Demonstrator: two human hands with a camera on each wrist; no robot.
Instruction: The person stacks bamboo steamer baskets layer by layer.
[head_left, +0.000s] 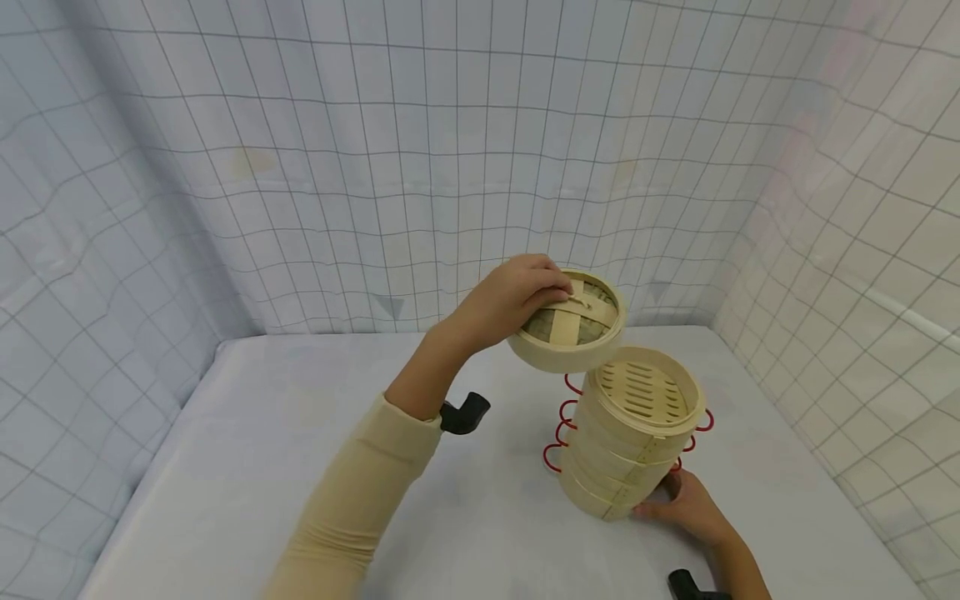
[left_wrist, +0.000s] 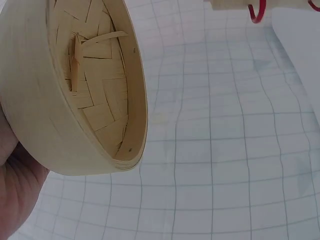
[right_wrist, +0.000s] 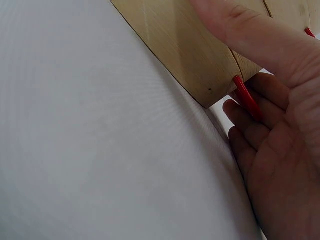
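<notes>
My left hand [head_left: 513, 296] grips the round bamboo steamer lid [head_left: 564, 358] by the top, its fingers at the woven band and small loop handle. The lid hangs up and left of the bamboo steamer [head_left: 611, 454], tilted; its woven underside [left_wrist: 102, 85] shows in the left wrist view. Several stacked tiers make up the steamer, which stands on the white table with its slatted top tier [head_left: 643, 390] uncovered. Low on its right side, my right hand [head_left: 693, 507] holds the bottom tier, thumb along the wall and fingers curled by a red handle [right_wrist: 246, 99].
Red loops [head_left: 553, 457] stick out along both sides of the steamer. The white table [head_left: 225, 467] stretches away to the left. White grid-patterned curtains [head_left: 450, 167] enclose it at the back and sides. A black wrist mount [head_left: 465, 414] sits on the left wrist.
</notes>
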